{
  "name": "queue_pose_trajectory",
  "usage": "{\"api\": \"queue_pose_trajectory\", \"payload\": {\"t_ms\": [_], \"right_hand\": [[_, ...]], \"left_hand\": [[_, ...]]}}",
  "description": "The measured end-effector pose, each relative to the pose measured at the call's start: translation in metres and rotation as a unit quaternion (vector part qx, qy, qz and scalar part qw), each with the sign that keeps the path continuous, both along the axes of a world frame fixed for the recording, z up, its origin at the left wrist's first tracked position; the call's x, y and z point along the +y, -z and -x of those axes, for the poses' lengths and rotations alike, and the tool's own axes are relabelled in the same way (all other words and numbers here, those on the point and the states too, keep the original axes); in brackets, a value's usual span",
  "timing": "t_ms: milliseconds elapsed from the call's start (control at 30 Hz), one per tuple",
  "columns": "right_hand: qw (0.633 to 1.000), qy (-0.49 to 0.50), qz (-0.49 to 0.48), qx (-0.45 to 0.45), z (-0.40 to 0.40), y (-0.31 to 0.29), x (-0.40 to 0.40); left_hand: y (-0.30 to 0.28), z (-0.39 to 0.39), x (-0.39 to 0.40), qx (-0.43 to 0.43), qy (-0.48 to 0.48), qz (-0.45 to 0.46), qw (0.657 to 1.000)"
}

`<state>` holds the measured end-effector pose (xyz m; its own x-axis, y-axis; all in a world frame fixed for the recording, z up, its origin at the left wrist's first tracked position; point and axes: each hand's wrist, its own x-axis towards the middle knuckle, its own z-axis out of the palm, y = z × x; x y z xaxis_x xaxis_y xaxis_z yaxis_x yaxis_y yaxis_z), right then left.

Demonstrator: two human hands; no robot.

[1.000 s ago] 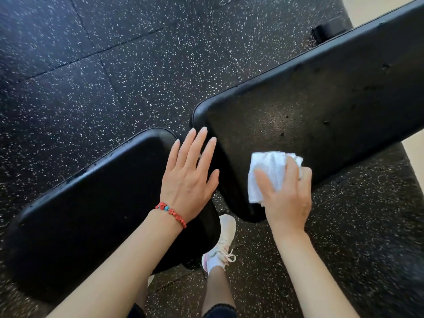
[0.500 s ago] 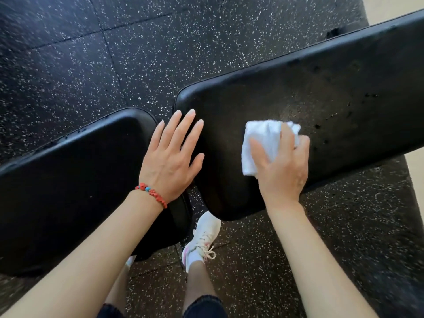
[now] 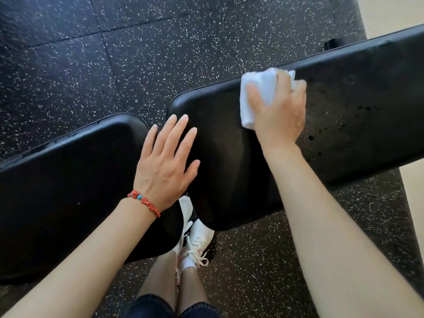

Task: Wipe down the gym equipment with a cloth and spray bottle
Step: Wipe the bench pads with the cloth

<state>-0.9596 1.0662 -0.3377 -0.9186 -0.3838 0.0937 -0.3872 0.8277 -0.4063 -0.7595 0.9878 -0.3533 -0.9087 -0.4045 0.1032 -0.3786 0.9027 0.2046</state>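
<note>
White cloth point(image 3: 257, 92) was bunched under the right hand point(image 3: 278, 111), fingers curled over it, pressed onto the far edge of the long black bench pad point(image 3: 358, 125). Dark droplets spotted that pad to the right of the hand. Left hand point(image 3: 164, 166) lay flat, fingers spread and holding nothing, bridging the gap between the seat pad point(image 3: 68, 191) and the long pad. A red bead bracelet point(image 3: 144, 203) circled the left wrist. White sneakers point(image 3: 197, 242) stood below on the speckled rubber floor point(image 3: 137, 53). No spray bottle was seen.
</note>
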Motion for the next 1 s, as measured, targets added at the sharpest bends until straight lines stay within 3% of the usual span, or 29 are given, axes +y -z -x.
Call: {"api": "queue_pose_trajectory", "payload": {"t_ms": [367, 467, 567, 633, 800, 867, 933, 1000], "right_hand": [[0.989, -0.131, 0.004, 0.071, -0.004, 0.009, -0.017], [0.994, -0.082, -0.02, 0.07, 0.026, 0.006, 0.002], [0.999, 0.022, -0.045, 0.006, 0.053, -0.003, 0.014], [0.999, 0.03, -0.033, 0.006, 0.049, -0.004, 0.01], [0.982, -0.169, -0.015, 0.088, 0.02, 0.005, -0.009], [0.974, -0.192, -0.034, 0.119, 0.041, 0.01, 0.0], [0.978, -0.147, -0.109, 0.101, 0.072, 0.012, 0.018], [0.991, -0.072, -0.101, 0.041, 0.1, 0.009, 0.036]], "left_hand": [[-0.001, 0.037, 0.017, 0.005, -0.046, -0.042, 0.998], [-0.005, 0.036, 0.013, -0.009, -0.038, -0.034, 0.999], [-0.007, 0.036, 0.014, -0.016, -0.038, -0.036, 0.998], [-0.007, 0.037, 0.016, -0.015, -0.048, -0.037, 0.998], [-0.006, 0.041, 0.023, -0.014, -0.078, -0.043, 0.996], [-0.006, 0.043, 0.025, -0.018, -0.083, -0.045, 0.995], [-0.005, 0.043, 0.027, -0.021, -0.094, -0.037, 0.995], [-0.005, 0.045, 0.029, -0.021, -0.103, -0.032, 0.994]]}}
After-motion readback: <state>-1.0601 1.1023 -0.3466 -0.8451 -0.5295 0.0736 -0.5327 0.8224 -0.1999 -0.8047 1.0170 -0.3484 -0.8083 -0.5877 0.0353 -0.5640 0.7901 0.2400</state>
